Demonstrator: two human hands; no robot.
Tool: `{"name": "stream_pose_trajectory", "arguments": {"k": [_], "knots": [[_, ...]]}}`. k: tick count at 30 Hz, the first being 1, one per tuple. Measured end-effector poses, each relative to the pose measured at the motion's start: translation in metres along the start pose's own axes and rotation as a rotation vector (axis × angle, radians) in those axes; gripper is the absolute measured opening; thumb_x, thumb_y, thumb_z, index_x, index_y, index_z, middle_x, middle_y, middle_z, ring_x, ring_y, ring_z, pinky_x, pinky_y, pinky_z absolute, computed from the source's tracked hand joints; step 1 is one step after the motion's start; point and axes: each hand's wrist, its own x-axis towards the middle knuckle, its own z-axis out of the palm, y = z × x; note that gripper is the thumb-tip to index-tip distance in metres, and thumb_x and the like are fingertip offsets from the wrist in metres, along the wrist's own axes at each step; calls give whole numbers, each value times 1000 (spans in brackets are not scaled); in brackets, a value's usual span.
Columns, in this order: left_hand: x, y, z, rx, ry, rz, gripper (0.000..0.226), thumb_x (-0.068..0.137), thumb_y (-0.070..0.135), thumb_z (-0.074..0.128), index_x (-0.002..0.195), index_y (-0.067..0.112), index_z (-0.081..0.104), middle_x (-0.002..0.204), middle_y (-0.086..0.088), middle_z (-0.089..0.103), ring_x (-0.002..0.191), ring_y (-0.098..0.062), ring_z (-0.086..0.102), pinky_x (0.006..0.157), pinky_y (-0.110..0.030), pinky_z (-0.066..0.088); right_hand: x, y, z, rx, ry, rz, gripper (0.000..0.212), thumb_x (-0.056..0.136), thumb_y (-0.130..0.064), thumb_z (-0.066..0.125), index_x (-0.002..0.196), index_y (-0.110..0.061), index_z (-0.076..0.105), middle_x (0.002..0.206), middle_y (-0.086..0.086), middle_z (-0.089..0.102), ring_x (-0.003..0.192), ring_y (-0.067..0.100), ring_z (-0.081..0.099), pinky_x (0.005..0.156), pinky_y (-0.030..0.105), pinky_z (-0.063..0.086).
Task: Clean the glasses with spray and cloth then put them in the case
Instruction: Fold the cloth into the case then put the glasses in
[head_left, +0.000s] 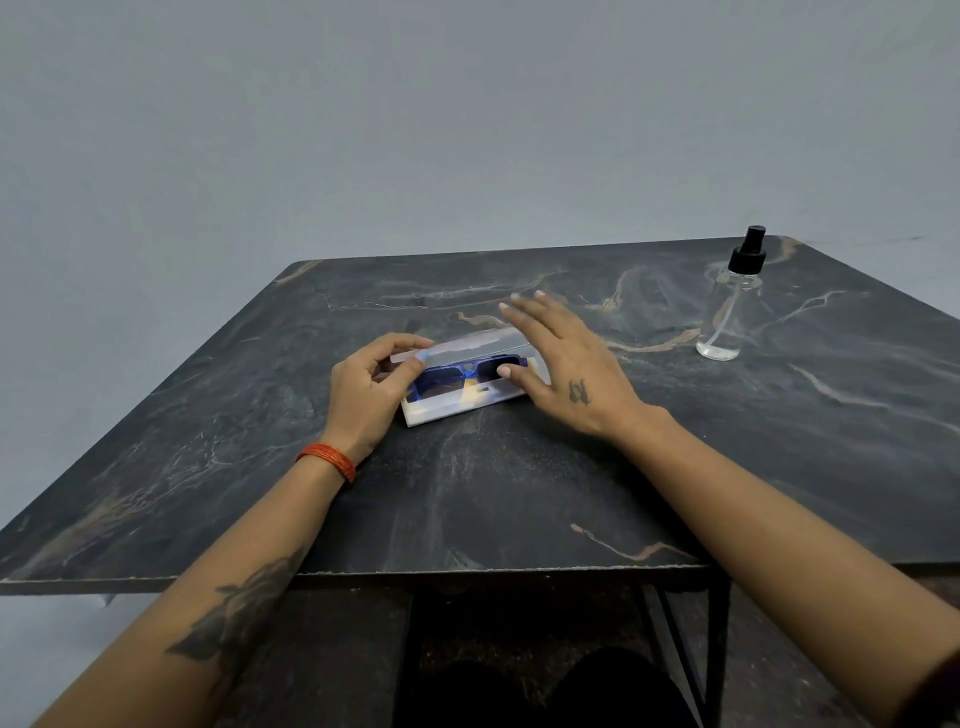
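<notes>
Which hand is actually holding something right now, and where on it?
The left hand pinches the left end of the clear glasses case, at its lid edge. The right hand grips nothing: fingers straight, thumb resting on the blue glasses inside.

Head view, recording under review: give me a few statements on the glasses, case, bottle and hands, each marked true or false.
1. The blue glasses lie inside the open case. True.
2. The spray bottle lies on its side beside the case. False: it stands upright at the table's far right, apart from the case.
3. The left hand holds the case's left end. True.
4. The right hand grips the spray bottle. False: its fingers are spread over the case, thumb on the glasses.
5. An orange bangle sits on the right wrist. False: it is on the left wrist.
</notes>
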Motion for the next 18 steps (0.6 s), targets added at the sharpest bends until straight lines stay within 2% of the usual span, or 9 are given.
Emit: {"name": "stream_pose_trajectory", "arguments": {"k": [2,4,6,8,11,18], "knots": [[0,-1,-1,-47,-15,-15,20,83,28,55,92,18,70,88,13,70,84,-5,61,74,-17,49,-1,0,1,48,-39,37,52,96,-36,48,142,-14,39,146,3,40,140,19,23,112,27,15],[0,0,-1,-90,-19,-28,19,84,28,54,88,20,70,81,21,70,83,-3,63,75,-15,48,-2,1,2,113,-22,62,42,98,-33,45,135,-13,48,139,4,49,134,19,35,110,31,25],[0,-1,-2,-109,-49,-29,14,87,19,57,86,16,70,79,24,70,83,-1,63,74,-13,48,-1,2,2,178,34,75,34,98,-28,47,123,-11,60,127,5,59,121,20,50,103,34,38],[-1,0,-2,-112,-91,-32,9,84,11,61,83,15,69,82,17,71,84,-6,63,74,-17,49,0,3,3,207,76,84,25,96,-23,51,111,-9,67,114,5,65,107,21,58,92,33,45],[-2,1,-2,-109,-138,-50,9,72,19,64,80,20,68,91,1,69,88,-18,62,77,-28,51,1,6,2,204,83,107,16,90,-21,61,100,-10,68,104,3,66,97,19,59,82,28,44],[-1,-3,-2,-72,-287,-83,38,61,43,60,95,27,66,107,1,65,99,-18,59,86,-33,48,-1,7,7,147,30,107,32,88,-18,63,119,-9,64,113,9,58,104,23,53,85,20,33]]}}
